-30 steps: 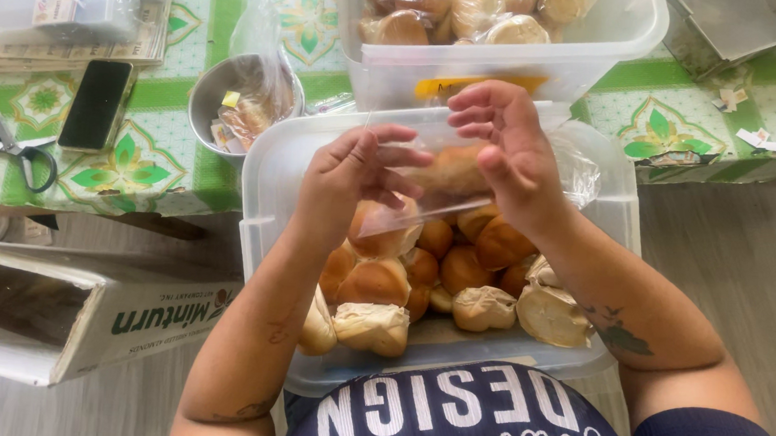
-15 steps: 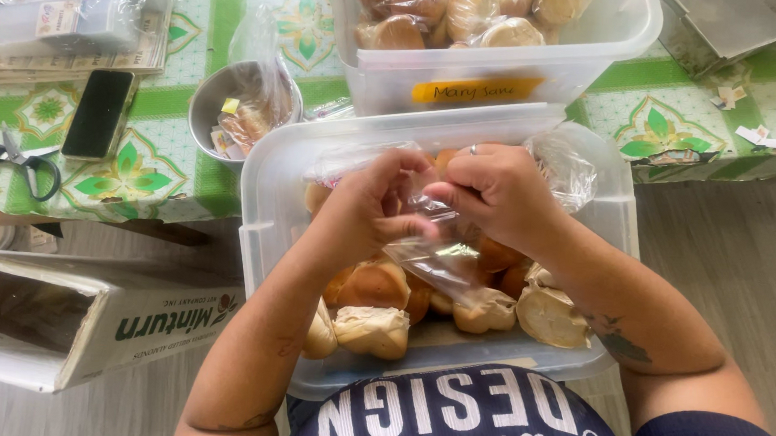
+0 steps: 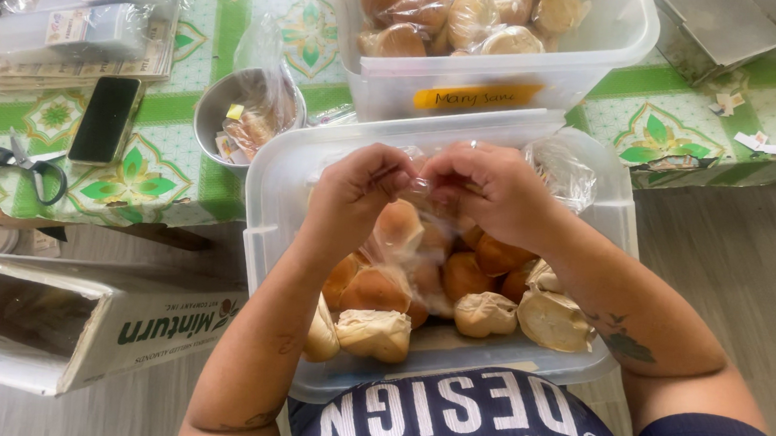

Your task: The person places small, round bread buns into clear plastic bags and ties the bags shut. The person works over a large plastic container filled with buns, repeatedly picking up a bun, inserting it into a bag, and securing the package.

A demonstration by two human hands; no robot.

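Note:
My left hand (image 3: 360,192) and my right hand (image 3: 490,190) meet over a clear plastic tub (image 3: 276,177) on my lap. Both pinch the top of a clear plastic bag (image 3: 405,237) with bread rolls inside it. The bag hangs down between my hands, over loose brown rolls (image 3: 372,332) that lie in the tub. Some rolls are golden, others pale underneath.
A second clear tub (image 3: 495,81) of bagged rolls stands on the green patterned table beyond. A metal bowl (image 3: 218,109) with wrappers, a black phone (image 3: 105,120), scissors (image 3: 14,173) and stacked clear bags (image 3: 77,10) lie at left. An open cardboard box (image 3: 85,321) lies on the floor.
My hands have dropped lower and come together at the bag's mouth, fingers closing on it. The bagged rolls now hang below my hands.

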